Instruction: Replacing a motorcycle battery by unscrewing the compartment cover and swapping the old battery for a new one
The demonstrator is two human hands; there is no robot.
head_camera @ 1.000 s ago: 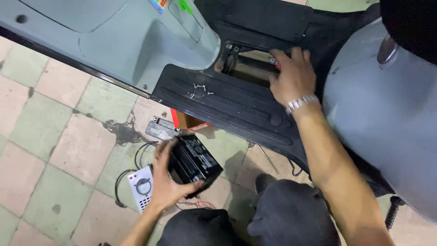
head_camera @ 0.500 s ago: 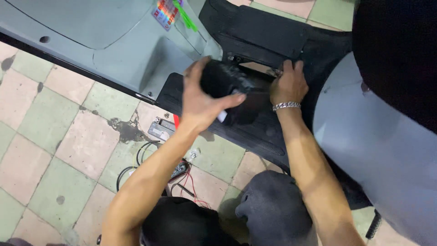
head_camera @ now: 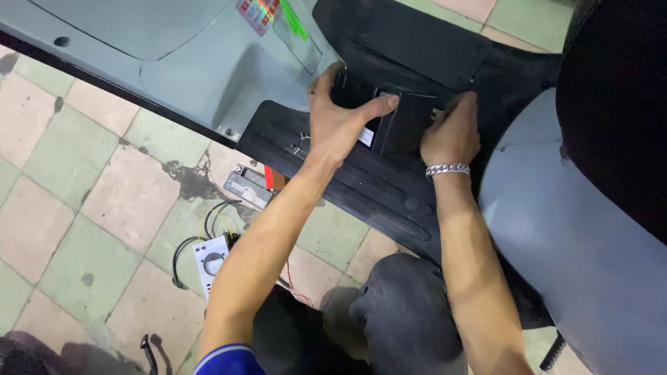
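Battery (head_camera: 399, 125), a black box, sits tilted in the opening of the scooter footboard (head_camera: 361, 184), the left hand (head_camera: 340, 121) gripping its near end with curled fingers while the right hand (head_camera: 451, 132) presses its far side, fingers bent.

At the upper centre of the frame the left hand (head_camera: 340, 121) grips a black box-shaped battery (head_camera: 389, 125) over the scooter's black footboard (head_camera: 361, 187), thumb stretched across its top. Just to the right, the right hand (head_camera: 451, 135), with a silver bracelet (head_camera: 448, 169) at the wrist, touches the battery's far side. At lower left, on the tiled floor (head_camera: 69, 208), lie a small white device (head_camera: 210, 260) with black cables and a grey metal plate (head_camera: 249, 187).
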